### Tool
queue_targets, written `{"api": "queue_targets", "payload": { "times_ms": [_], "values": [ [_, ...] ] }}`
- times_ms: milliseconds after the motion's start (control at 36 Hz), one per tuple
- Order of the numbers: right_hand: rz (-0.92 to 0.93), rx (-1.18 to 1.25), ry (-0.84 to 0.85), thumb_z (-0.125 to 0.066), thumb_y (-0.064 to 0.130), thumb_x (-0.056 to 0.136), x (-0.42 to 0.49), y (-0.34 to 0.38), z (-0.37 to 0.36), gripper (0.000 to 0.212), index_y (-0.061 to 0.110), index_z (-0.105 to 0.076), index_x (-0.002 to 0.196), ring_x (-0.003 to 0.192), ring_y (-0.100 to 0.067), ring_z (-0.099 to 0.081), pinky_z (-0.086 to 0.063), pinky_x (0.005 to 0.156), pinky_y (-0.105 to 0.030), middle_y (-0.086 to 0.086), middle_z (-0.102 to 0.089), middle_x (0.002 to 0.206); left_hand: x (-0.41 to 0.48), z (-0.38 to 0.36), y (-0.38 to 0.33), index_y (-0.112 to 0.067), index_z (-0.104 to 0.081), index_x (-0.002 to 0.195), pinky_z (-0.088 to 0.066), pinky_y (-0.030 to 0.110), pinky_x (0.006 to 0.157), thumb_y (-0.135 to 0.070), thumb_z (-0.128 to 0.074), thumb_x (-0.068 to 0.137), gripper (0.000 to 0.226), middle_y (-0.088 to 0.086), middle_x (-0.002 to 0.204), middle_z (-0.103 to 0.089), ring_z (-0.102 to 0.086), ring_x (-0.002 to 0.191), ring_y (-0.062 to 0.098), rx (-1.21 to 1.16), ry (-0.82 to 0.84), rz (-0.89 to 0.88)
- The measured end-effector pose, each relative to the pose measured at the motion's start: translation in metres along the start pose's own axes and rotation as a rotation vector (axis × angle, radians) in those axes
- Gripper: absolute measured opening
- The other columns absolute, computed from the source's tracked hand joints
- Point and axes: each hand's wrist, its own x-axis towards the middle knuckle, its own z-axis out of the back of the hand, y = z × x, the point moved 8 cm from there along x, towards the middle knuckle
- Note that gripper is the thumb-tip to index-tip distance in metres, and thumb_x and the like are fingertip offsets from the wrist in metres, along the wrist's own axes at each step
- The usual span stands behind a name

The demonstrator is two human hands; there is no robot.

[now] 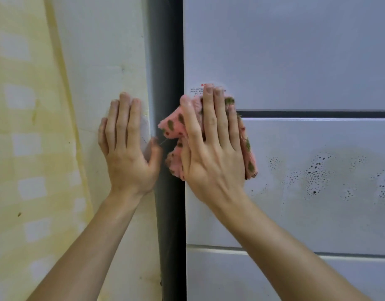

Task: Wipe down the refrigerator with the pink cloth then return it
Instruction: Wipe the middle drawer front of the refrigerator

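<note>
Pale wall [104, 51] filled the left of the view, half covered by a yellow patterned curtain [24, 127]. A dark gap [167, 51] parted it from the refrigerator [295, 51], whose grey-white front was split into panels by a dark seam [317, 114]. On the middle panel sat a speckled wet patch [317, 174], well apart from the hands and seemingly not yet wiped.

Wiping looked under way at the door's left edge. Done well, it would call for firm, even pressure and overlapping passes carried rightward over that patch, with the cloth kept gathered under the palm.

The right hand [211, 148] lay flat, fingers straight and together, pressing the bunched pink cloth [172, 127] against the door. One corner of the cloth jutted over the gap, and the fingertips overlapped a small printed label [194, 90]. The left hand [126, 148] was spread flat on the wall, holding nothing, likely as a brace.
</note>
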Motion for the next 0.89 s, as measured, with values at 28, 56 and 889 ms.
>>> {"api": "queue_targets", "payload": {
  "times_ms": [28,56,889],
  "values": [
    [0.015,0.000,0.005,-0.035,0.024,0.109,-0.005,0.002,0.000,0.054,0.013,-0.028,0.161,0.159,-0.039,-0.020,-0.013,0.131,-0.053,-0.026,-0.025,0.167,0.000,0.000,0.000,-0.003,-0.034,0.160,-0.020,0.055,0.128,-0.031,-0.049,0.102,0.066,0.015,0.169,-0.029,-0.024,0.159,0.031,-0.001,0.002,-0.003],
    [0.037,-0.017,0.022,-0.035,0.026,0.109,-0.013,0.004,-0.001,0.053,0.014,-0.033,0.161,0.159,-0.038,-0.020,-0.013,0.131,-0.053,-0.025,-0.024,0.168,0.000,0.000,0.000,-0.004,-0.033,0.161,-0.020,0.055,0.128,-0.031,-0.048,0.103,0.066,0.015,0.169,-0.029,-0.023,0.159,0.031,-0.001,0.008,-0.004],
    [0.011,-0.083,0.035,-0.039,0.034,0.110,-0.064,-0.038,0.023,0.052,0.020,-0.040,0.160,0.158,-0.041,-0.020,-0.014,0.130,-0.055,-0.022,-0.022,0.167,-0.006,-0.002,-0.005,-0.004,-0.033,0.161,-0.015,0.058,0.129,-0.030,-0.044,0.101,0.066,0.016,0.169,-0.029,-0.023,0.158,0.034,-0.014,-0.004,0.017]
  ]
}}
